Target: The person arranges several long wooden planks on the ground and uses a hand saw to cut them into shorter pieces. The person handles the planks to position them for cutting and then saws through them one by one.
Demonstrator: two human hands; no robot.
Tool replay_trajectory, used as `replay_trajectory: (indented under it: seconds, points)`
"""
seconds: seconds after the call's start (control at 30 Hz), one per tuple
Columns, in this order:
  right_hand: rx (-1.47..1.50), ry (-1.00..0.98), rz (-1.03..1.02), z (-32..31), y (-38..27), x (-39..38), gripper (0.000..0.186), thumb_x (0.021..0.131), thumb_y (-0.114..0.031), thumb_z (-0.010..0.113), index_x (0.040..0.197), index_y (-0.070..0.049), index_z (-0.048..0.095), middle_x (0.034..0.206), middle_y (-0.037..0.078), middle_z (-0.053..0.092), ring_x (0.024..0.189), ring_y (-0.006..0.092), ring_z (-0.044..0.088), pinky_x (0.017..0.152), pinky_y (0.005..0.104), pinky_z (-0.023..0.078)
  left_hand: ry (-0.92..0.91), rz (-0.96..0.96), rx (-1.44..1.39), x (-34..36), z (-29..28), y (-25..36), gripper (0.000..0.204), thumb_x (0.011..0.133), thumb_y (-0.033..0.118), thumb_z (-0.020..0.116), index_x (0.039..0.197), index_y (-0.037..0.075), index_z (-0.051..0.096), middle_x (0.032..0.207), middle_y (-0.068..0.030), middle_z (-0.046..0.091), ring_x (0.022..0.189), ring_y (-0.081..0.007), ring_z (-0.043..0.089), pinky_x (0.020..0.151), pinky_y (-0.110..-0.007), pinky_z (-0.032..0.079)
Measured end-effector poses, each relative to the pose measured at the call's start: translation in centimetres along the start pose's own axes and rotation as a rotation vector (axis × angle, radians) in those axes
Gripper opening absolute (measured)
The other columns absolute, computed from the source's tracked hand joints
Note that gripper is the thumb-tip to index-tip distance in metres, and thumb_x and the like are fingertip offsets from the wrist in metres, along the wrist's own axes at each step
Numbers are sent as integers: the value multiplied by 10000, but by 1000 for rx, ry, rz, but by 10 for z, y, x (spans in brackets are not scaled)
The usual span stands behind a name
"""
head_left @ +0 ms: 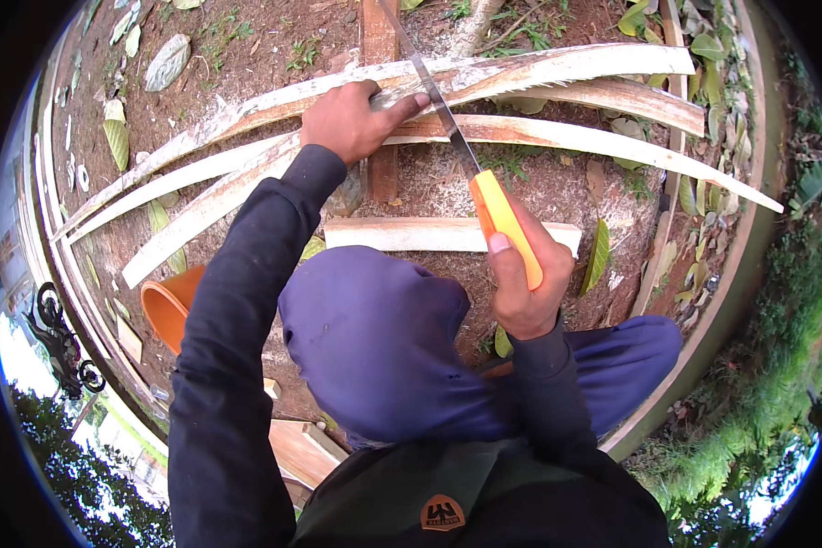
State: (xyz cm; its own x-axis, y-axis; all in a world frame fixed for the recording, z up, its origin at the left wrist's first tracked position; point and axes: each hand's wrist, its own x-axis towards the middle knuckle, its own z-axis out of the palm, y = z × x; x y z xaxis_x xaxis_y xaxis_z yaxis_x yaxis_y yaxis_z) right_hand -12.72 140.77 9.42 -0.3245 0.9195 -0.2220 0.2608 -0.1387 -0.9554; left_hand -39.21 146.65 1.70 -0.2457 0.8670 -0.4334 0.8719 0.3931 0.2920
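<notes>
My left hand [347, 123] grips the upper pale wooden strip [594, 64], its thumb beside a saw blade [425, 73] that crosses the strip. My right hand [530, 288] is closed around the saw's yellow handle [498, 205], below and right of my left hand. Other long, thin strips [630, 151] lie under and beside the upper one, over an upright-running brown board [382, 183] on the dirt. A short pale plank [393, 235] lies behind my right hand, nearer my bent legs [365, 338].
An orange container [164, 310] sits at my left, with a rock [167, 62] farther ahead. Leaves [598, 256] are scattered on the dirt. Narrow boards [667, 215] run along the right side, near greenery [776, 347]. A motorcycle [57, 340] stands at the far left.
</notes>
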Motion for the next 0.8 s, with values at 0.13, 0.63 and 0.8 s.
replay_trajectory:
  seconds: [0.13, 0.63, 0.8]
  points:
    - [-75, 23, -165, -12, 11, -39, 471, 923, -93, 592, 1342, 122, 606, 1134, 277, 737, 1021, 291, 763, 857, 331, 581, -68, -40, -7, -1, -11, 3, 818, 875, 764, 581, 1056, -15, 754, 922, -260, 732, 917, -409, 716, 841, -509, 540]
    - [-102, 71, -203, -8, 7, -41, 460, 915, -85, 607, 1338, 94, 629, 1104, 249, 755, 857, 293, 780, 753, 329, 591, 166, 36, 114, -1, 11, -1, 357, 1000, 274, 477, 885, 31, 711, 833, -240, 721, 791, -460, 709, 751, -566, 570]
    - [-70, 41, -43, 17, -6, 22, 446, 915, -69, 604, 1328, 96, 630, 1065, 253, 750, 881, 298, 778, 765, 326, 584, 56, 132, 247, 6, 7, 1, 328, 988, 237, 460, 899, 19, 687, 913, -266, 721, 852, -487, 694, 789, -573, 552]
